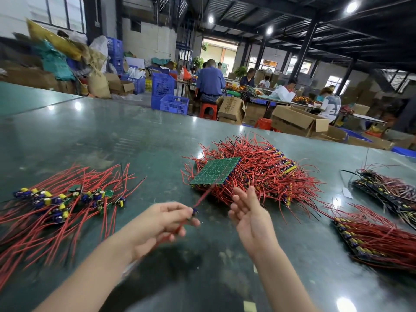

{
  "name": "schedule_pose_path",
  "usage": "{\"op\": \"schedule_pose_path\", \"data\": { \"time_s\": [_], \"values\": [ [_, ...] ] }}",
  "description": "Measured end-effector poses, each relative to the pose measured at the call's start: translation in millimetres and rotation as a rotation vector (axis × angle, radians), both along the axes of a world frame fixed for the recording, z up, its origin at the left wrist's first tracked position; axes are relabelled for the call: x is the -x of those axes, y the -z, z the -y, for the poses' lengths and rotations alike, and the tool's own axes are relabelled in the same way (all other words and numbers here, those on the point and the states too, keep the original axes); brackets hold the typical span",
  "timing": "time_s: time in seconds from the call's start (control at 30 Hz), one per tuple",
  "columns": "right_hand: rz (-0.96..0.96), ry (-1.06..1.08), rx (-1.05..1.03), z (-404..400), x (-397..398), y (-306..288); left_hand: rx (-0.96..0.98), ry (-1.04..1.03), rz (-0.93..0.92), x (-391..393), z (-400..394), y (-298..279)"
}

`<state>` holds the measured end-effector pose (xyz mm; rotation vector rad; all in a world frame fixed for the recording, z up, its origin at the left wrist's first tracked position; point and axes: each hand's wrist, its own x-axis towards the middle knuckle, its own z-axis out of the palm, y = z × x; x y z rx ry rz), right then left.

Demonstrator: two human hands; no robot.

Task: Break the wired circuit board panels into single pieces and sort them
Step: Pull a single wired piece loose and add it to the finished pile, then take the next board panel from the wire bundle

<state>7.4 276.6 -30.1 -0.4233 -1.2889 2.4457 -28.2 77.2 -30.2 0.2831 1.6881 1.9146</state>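
A dark steel-beamed ceiling [292,23] is lit by round lamps [351,6]. Beyond the green table [112,136], blue crates [163,85], cardboard boxes [299,121], red stools [208,110] and seated workers [210,81] are seen; windows [58,16] are set far left of it.

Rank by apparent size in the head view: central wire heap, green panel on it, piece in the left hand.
1. Wire heap
2. Green panel
3. Piece in the left hand, smallest though nearest.
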Motion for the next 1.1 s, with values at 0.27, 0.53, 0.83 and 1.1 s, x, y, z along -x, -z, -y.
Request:
{"op": "schedule_pose_path", "data": {
  "time_s": [0.27, 0.53, 0.83, 1.1],
  "values": [
    [0.061, -0.027, -0.073, 11.8, -0.7, 7.2, 1.006, -0.945, -0.824, 40.4, 66.7, 3.4],
    [0.116, -0.071, -0.158, 14.9, -2.9, 9.4, 1.547, -0.575, -0.598, 50.0, 76.5, 21.1],
    [0.099, -0.094, -0.258, 23.8, 1.1, 17.7, 1.210, -0.778, -0.930, 48.2, 58.6, 20.7],
    [0.055, -0.064, -0.262, 28.0, 5.0, 22.7, -0.059, -0.260, 0.149, 64.9, -61.8, -9.0]
  ]
}}
